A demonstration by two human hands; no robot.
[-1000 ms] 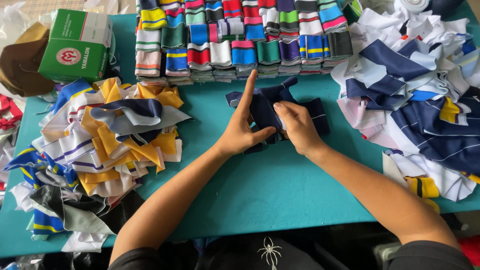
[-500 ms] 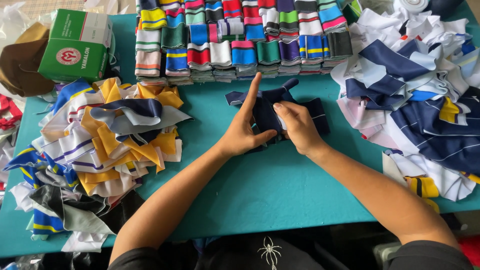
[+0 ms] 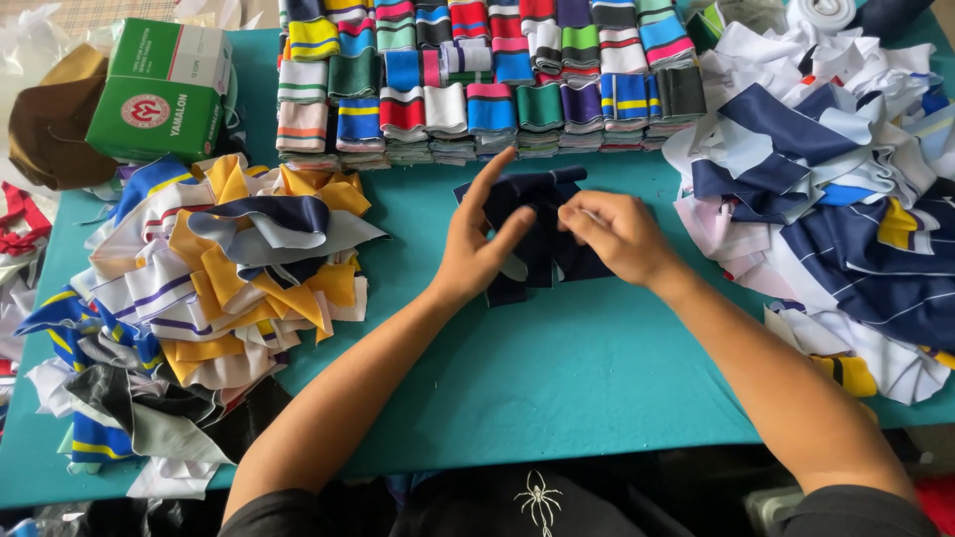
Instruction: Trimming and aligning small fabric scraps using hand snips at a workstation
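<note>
A dark navy fabric piece [image 3: 542,239] lies on the teal table [image 3: 557,388], just in front of the stacked strips. My left hand [image 3: 477,244] presses on its left part, fingers spread and the index finger pointing up. My right hand [image 3: 617,234] pinches the cloth's right part between thumb and fingers. Both hands cover much of the piece.
Rows of folded striped knit strips [image 3: 477,80] fill the table's far side. A loose heap of yellow, white and navy scraps [image 3: 209,288] lies left, another of white and navy scraps [image 3: 846,209] right. A green cardboard box [image 3: 159,94] and a brown cloth [image 3: 50,124] sit far left.
My right hand has shifted slightly over the navy piece, drawing its fingers together on the cloth. My left hand stays in about the same place.
</note>
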